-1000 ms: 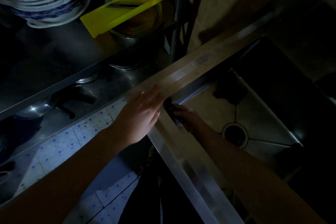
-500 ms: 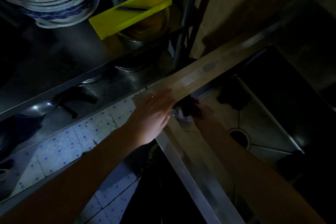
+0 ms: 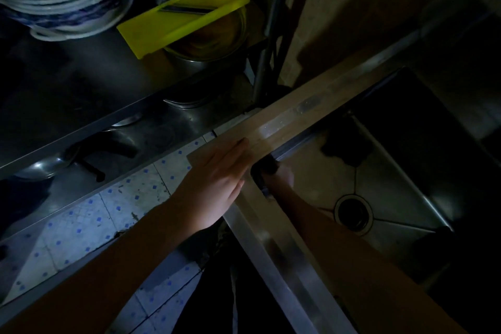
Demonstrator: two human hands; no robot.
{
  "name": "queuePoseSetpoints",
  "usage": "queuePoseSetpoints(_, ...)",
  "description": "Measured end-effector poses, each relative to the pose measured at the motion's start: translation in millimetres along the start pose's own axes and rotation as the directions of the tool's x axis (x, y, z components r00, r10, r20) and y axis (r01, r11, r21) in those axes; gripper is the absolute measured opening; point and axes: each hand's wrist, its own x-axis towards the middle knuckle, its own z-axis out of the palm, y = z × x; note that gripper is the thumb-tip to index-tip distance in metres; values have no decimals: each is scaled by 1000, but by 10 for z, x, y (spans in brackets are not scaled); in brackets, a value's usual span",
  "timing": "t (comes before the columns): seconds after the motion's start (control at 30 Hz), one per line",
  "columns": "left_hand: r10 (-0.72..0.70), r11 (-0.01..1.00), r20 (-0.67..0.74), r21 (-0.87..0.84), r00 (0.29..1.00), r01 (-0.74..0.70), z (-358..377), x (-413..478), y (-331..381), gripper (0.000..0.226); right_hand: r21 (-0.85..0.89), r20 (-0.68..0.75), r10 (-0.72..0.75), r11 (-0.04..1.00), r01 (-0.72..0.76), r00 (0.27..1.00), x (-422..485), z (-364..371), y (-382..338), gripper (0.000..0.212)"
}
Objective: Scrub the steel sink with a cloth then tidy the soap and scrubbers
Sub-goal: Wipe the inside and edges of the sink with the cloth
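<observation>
The scene is dim. A steel sink (image 3: 298,114) fills the right half, its drain (image 3: 353,212) low in the basin. My left hand (image 3: 217,184) lies flat with straight fingers on the sink's near corner rim. Inside the basin, my right hand (image 3: 282,177) presses a dark cloth (image 3: 268,167) into the near corner just below the rim; its fingers are mostly hidden by the cloth and the rim. Another dark clump (image 3: 344,149), perhaps a scrubber, lies at the basin's back wall.
A steel shelf rack stands to the left, holding stacked bowls (image 3: 62,0), a yellow slicer (image 3: 184,15) laid over a metal bowl (image 3: 208,49), and a pan (image 3: 40,165) on the lower shelf. Tiled floor (image 3: 95,214) shows below. An upright rack post (image 3: 271,22) stands beside the sink.
My right hand with the cloth has shifted along the near inner wall up into the corner under the rim. The left hand has kept its place on the rim.
</observation>
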Motion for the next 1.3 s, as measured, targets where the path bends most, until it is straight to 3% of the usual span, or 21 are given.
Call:
queuePoseSetpoints(0.07, -31, 999, 48, -7, 998, 31, 7, -3, 0, 56, -15, 60, -110, 994, 112, 992, 22, 20, 48, 20)
queuePoseSetpoints(0.13, -40, 999, 69, -22, 997, 42, 18, 20, 7, 56, -207, 216, -287, 920, 331, 933, -25, -4, 105, 33)
queuePoseSetpoints(0.23, -21, 1000, 60, -18, 998, 22, 14, 20, 25, 56, -259, 433, -346, 837, 482, 832, -121, -33, 198, 66)
queuePoseSetpoints(0.27, -14, 1000, 60, -7, 998, 14, 19, 19, 34, 57, -257, 439, -375, 818, 514, 816, -147, -37, 264, 63)
queuePoseSetpoints(0.33, -7, 1000, 67, 13, 998, 7, 11, 36, 52, 56, -297, 447, -381, 790, 536, 809, -167, -45, 436, 40)
queuePoseSetpoints(0.47, 20, 1000, 110, 6, 994, -21, 30, 62, 145, 46, -280, 457, -405, 780, 560, 792, -372, -60, 962, 34)
queuePoseSetpoints(0.6, 67, 997, 96, 34, 993, -71, -5, 101, 336, 39, -223, 532, -433, 757, 614, 727, -733, -189, 1667, 43)
queuePoseSetpoints(0.77, 45, 999, 40, -24, 998, -44, 43, 69, 504, 46, -323, 607, -332, 726, 607, 722, -900, -191, 2249, 55)
queuePoseSetpoints(0.87, 15, 999, 24, -31, 1000, -15, 75, 11, 561, 49, -331, 604, -399, 662, 673, 690, -779, -172, 2167, 57)
queuePoseSetpoints(0.97, -41, 998, 31, -47, 999, 42, 70, -87, 599, 48, -316, 526, -480, 656, 685, 702, -531, -167, 1815, 58)
queuePoseSetpoints(1.07, -82, 994, 17, -77, 997, 83, 52, -204, 660, 48, -312, 403, -630, 587, 747, 664, -285, -104, 1374, 40)
queuePoseSetpoints(1.13, -104, 990, 23, -95, 994, 106, 58, -277, 710, 48, -356, 326, -596, 642, 679, 734, -118, -58, 1191, 46)
queuePoseSetpoints(1.2, -117, 987, 48, -101, 992, 121, 67, -336, 774, 48, -492, 303, -541, 617, 615, 785, -11, -55, 1062, 50)
queuePoseSetpoints(1.3, -115, 987, 76, -100, 990, 122, 100, -406, 882, 48, -539, 417, -487, 547, 640, 767, -67, -69, 1077, 53)
